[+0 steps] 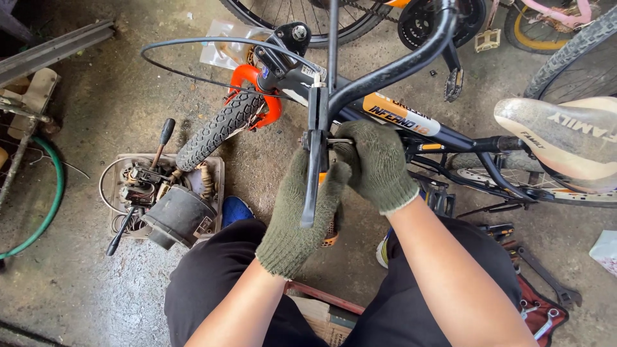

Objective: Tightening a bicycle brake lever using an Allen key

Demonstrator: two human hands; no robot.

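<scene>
A black bicycle with orange fork (257, 90) stands in front of me, its handlebar (398, 64) curving up and right. My left hand (302, 212), in a dark green knit glove, grips the black brake lever (313, 160) from below. My right hand (379, 164), gloved the same, pinches a small metal tool or bolt (335, 141) at the lever clamp. A black cable (193, 48) loops from the stem to the left.
A tray of old motor parts and screwdrivers (160, 199) lies on the concrete at left. A worn white saddle (565, 138) is at right. Wrenches in a red pouch (543, 315) lie at lower right. Other bicycle wheels (289, 16) stand behind.
</scene>
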